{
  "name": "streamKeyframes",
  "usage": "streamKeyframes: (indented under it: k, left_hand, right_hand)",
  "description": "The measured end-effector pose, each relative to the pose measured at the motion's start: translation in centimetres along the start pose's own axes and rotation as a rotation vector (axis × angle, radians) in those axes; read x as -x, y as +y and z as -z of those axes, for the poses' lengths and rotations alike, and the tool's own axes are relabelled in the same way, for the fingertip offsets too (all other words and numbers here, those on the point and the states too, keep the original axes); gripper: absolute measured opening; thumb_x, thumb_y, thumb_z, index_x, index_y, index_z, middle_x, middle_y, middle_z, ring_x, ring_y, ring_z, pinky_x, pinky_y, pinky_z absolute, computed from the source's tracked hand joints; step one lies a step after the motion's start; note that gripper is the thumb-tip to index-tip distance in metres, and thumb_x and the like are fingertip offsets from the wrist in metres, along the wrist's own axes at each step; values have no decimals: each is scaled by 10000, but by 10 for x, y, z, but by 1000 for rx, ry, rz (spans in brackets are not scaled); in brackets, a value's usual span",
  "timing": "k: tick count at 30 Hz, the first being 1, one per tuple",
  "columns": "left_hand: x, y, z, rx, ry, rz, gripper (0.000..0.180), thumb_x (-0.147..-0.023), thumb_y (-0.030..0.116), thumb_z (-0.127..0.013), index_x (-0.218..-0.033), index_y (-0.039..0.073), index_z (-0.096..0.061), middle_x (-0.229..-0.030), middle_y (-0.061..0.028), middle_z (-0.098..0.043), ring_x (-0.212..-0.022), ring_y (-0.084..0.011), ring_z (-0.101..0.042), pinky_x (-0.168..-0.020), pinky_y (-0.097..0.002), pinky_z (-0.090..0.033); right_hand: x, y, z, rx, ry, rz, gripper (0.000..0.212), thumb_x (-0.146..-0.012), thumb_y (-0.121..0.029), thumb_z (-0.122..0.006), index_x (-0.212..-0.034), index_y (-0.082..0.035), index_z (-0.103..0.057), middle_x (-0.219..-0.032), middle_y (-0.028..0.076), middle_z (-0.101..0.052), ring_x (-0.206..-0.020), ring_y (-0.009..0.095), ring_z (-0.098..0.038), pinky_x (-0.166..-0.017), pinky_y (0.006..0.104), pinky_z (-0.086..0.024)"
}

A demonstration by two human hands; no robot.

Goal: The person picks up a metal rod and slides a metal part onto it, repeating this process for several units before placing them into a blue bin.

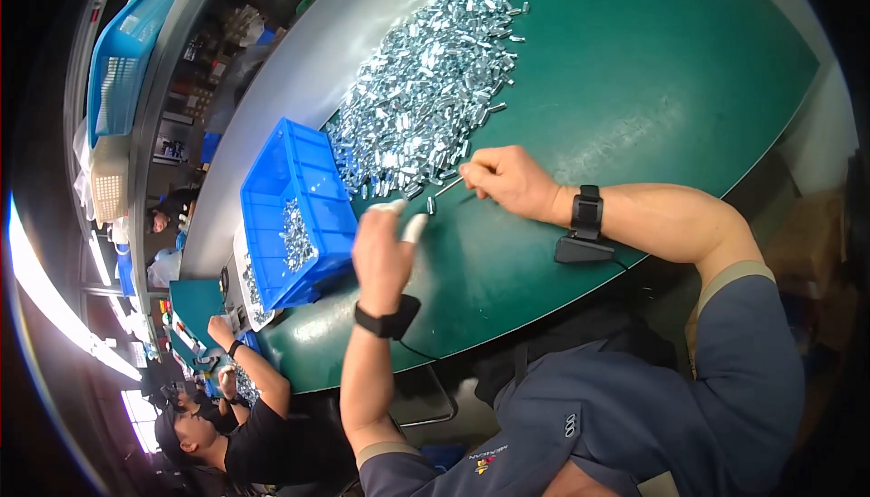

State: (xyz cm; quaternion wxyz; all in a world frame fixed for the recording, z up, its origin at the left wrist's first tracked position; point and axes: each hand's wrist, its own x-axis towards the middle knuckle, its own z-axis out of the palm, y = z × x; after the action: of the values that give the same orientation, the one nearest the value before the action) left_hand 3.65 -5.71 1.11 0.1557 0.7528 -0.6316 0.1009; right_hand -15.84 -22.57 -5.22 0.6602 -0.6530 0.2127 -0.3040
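Note:
My right hand [513, 182] is closed in a pinch around a thin metal rod [449, 187], whose tip points left and down toward the green tabletop. A small shiny metal piece [430, 205] sits by itself just below that tip. Close beside it is my left hand [381, 257], white covers on the thumb and a fingertip, with thumb and fingers apart and nothing visible between them. Beyond both hands spreads a large heap of small silvery metal pieces [426, 80]. The left palm is turned out of sight.
A blue plastic bin [294, 148] holding some metal pieces stands left of my left hand, with a white tray [245, 266] beside it. Black devices with cables are strapped to both my wrists. Another person [249, 424] works farther left at the green table [634, 116].

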Motion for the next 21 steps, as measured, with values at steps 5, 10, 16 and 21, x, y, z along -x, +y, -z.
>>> streamKeyframes:
  k: [5,10,16,21]
  left_hand:
    - [-9,20,-33,156,-101,122,230,-888,86,-784,-1098,24,-713,-970,-95,-694,-882,-247,-686,-795,-349,-539]
    - [-1,17,-40,566,-78,284,187,-905,23,-759,-1086,16,-711,-967,-64,-693,-844,-171,-674,-759,-287,-534]
    - [7,-5,-44,736,-70,217,158,-901,33,-769,-1053,19,-729,-980,-68,-701,-878,-163,-670,-782,-290,-535]
    - [4,0,-37,860,-163,213,167,-891,66,-786,-1046,28,-734,-954,-83,-695,-855,-195,-658,-754,-331,-526]
  right_hand:
    - [-1,5,-1,103,0,78,309,-1020,-268,-616,-873,-4,-680,-730,55,-678,-669,117,-614,-622,310,-486]
    - [3,6,7,232,-18,142,256,-1002,-235,-638,-913,2,-676,-763,75,-685,-682,145,-617,-638,334,-493]
    - [-1,-1,-3,194,-87,128,220,-989,-207,-622,-942,-3,-687,-805,130,-670,-708,209,-617,-654,368,-486]
    - [2,-11,-5,197,-105,11,175,-1006,-126,-615,-924,17,-673,-793,58,-661,-689,128,-571,-622,299,-456]
